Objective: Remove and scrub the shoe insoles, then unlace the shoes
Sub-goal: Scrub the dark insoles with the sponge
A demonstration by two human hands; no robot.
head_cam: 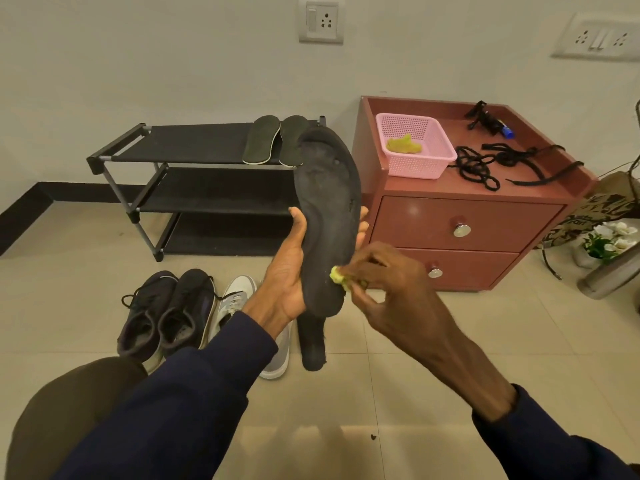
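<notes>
My left hand (284,271) grips a black insole (329,202), holding it upright in front of me. My right hand (391,285) pinches a small yellow-green scrubber (337,274) against the insole's lower right edge. Another black insole (311,344) lies on the floor under my hands. Two grey-black insoles (262,140) rest on the top shelf of the black shoe rack (194,147). A dark pair of laced shoes (166,313) stands on the floor at left, beside a grey-white shoe (239,299). Loose black laces (485,164) lie on the red cabinet.
A red two-drawer cabinet (464,223) stands at right, carrying a pink basket (415,150) with a yellow-green cloth (403,144) inside. White flowers (609,237) and a metal stand base (606,278) sit on the floor at far right. My knee (69,403) is at lower left.
</notes>
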